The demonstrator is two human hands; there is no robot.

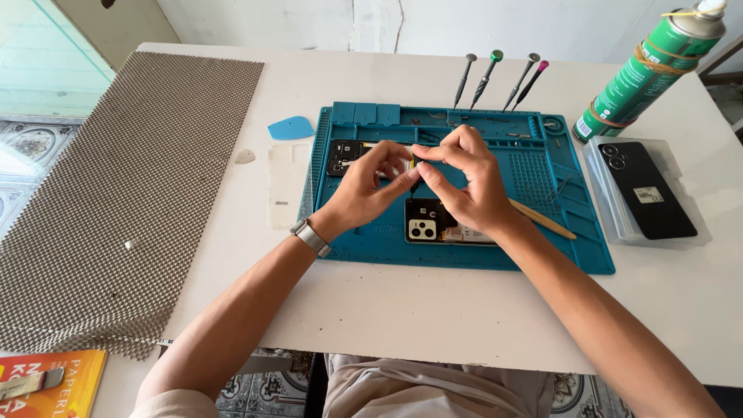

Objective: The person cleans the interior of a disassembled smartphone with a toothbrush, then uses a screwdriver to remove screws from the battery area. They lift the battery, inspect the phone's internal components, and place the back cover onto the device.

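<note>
Both hands are meeting over the blue repair mat (371,244), the left hand (370,188) and right hand (464,179) pinching a small dark part (416,162) between fingertips. Two opened phones are lying beneath: one (344,155) at ten o'clock, one (433,223) at six. Four screwdrivers (486,77) are standing at twelve; a green spray can (650,70) and a black phone (646,197) are sitting at three.

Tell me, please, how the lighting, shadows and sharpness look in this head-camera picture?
Head view: soft, even daylight, with only faint shadows under the left hand and right hand on the blue mat; the white table is bright but not blown out; focus is sharp on the mat; the green spray can leans outward near the corner, hinting at wide-angle stretch.
</note>
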